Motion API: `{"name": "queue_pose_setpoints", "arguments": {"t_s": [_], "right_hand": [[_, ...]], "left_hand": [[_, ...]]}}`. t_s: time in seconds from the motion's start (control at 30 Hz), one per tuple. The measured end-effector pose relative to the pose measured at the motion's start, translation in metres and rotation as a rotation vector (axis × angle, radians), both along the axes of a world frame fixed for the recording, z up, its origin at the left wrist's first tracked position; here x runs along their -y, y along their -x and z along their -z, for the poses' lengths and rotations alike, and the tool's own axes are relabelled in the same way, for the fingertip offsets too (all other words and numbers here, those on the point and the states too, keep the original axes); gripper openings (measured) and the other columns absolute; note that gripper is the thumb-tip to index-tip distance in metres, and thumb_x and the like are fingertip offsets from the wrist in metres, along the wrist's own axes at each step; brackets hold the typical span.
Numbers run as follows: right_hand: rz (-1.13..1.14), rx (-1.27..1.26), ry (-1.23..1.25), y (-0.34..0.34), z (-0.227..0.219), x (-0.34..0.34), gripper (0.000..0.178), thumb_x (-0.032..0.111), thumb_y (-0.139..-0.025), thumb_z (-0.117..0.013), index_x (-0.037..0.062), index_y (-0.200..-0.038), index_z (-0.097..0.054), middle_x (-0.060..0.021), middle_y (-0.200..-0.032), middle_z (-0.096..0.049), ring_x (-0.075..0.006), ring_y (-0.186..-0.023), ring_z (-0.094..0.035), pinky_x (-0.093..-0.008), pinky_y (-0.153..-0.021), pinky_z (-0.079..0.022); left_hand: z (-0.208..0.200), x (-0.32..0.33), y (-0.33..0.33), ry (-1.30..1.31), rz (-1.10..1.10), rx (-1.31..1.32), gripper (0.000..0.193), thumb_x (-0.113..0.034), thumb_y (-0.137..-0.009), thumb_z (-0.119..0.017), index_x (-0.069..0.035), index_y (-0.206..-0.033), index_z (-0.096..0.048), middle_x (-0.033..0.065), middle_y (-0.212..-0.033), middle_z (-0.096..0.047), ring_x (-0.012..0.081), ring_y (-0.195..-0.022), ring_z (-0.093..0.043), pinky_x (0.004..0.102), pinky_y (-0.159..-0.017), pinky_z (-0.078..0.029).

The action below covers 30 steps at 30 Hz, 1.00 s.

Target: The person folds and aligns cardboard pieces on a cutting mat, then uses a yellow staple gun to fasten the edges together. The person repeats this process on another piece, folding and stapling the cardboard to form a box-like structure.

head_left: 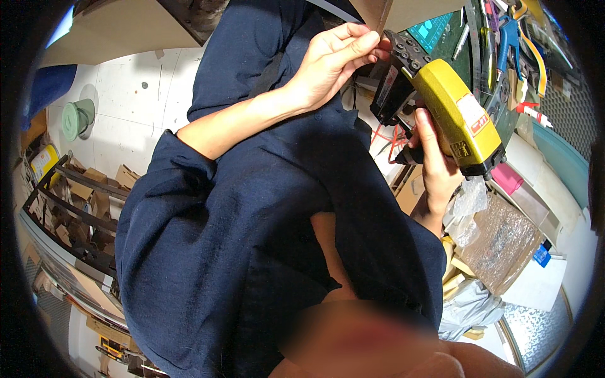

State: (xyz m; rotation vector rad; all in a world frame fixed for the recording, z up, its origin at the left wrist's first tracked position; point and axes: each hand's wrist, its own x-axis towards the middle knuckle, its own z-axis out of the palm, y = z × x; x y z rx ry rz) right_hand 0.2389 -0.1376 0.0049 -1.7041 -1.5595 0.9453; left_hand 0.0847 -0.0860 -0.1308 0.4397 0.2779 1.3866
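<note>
My right hand is wrapped round the grip of a yellow-and-black handheld power tool. Its thumb lies along the near side of the yellow body. The tool's black end, with round studs on it, points up and to the left. Just beside that end, my left hand has its thumb and fingers pinched together. Whatever sits between those fingertips, if anything, is too small to make out. Right behind them is the edge of a cardboard piece. A thin red cord hangs below the tool.
On the right, a dark green bench carries blue-handled pliers, a red-and-white marker and other hand tools. Bubble-wrapped cardboard leans below it. A green bin stands on the white floor at left, near a black rack.
</note>
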Motion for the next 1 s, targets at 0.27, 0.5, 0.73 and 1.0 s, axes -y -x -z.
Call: {"name": "queue_pose_setpoints", "arguments": {"t_s": [0.27, 0.5, 0.73, 1.0], "right_hand": [[0.021, -0.002, 0.032, 0.0038, -0.0054, 0.0001, 0.014, 0.007, -0.081, -0.073, 0.0008, -0.093, -0.070, -0.0016, -0.070, -0.065, -0.0079, -0.055, -0.058, -0.0226, -0.051, -0.045], [-0.014, 0.051, 0.027, 0.0019, -0.0056, -0.0002, 0.015, 0.010, -0.082, -0.073, 0.0008, -0.095, -0.070, -0.0012, -0.070, -0.064, -0.0074, -0.054, -0.057, -0.0224, -0.050, -0.043], [-0.033, 0.010, 0.012, 0.0014, -0.0053, -0.0006, 0.014, 0.009, -0.084, -0.072, 0.0012, -0.094, -0.070, -0.0007, -0.070, -0.063, -0.0069, -0.056, -0.056, -0.0222, -0.052, -0.044], [0.003, -0.078, 0.062, -0.0015, -0.0041, -0.0022, 0.014, 0.007, -0.083, -0.072, -0.0007, -0.094, -0.069, -0.0024, -0.074, -0.065, -0.0076, -0.059, -0.059, -0.0223, -0.054, -0.046]], "left_hand": [[0.0053, -0.0023, -0.0009, -0.029, 0.004, 0.017, 0.023, -0.019, -0.094, -0.059, -0.002, -0.109, -0.061, 0.0098, -0.106, -0.065, 0.0160, -0.097, -0.063, 0.0250, -0.087, -0.049], [0.0078, -0.0024, -0.0012, -0.021, 0.001, 0.002, 0.022, -0.019, -0.094, -0.059, -0.002, -0.108, -0.061, 0.0096, -0.106, -0.065, 0.0163, -0.097, -0.063, 0.0252, -0.087, -0.048], [0.0065, -0.0028, -0.0012, -0.016, 0.006, -0.002, 0.022, -0.019, -0.094, -0.060, -0.002, -0.108, -0.062, 0.0094, -0.106, -0.065, 0.0162, -0.097, -0.063, 0.0251, -0.087, -0.048], [-0.0016, -0.0020, 0.0009, 0.002, -0.009, -0.029, 0.016, -0.016, -0.095, -0.057, -0.003, -0.103, -0.058, 0.0061, -0.096, -0.064, 0.0115, -0.087, -0.058, 0.0262, -0.085, -0.048]]}}
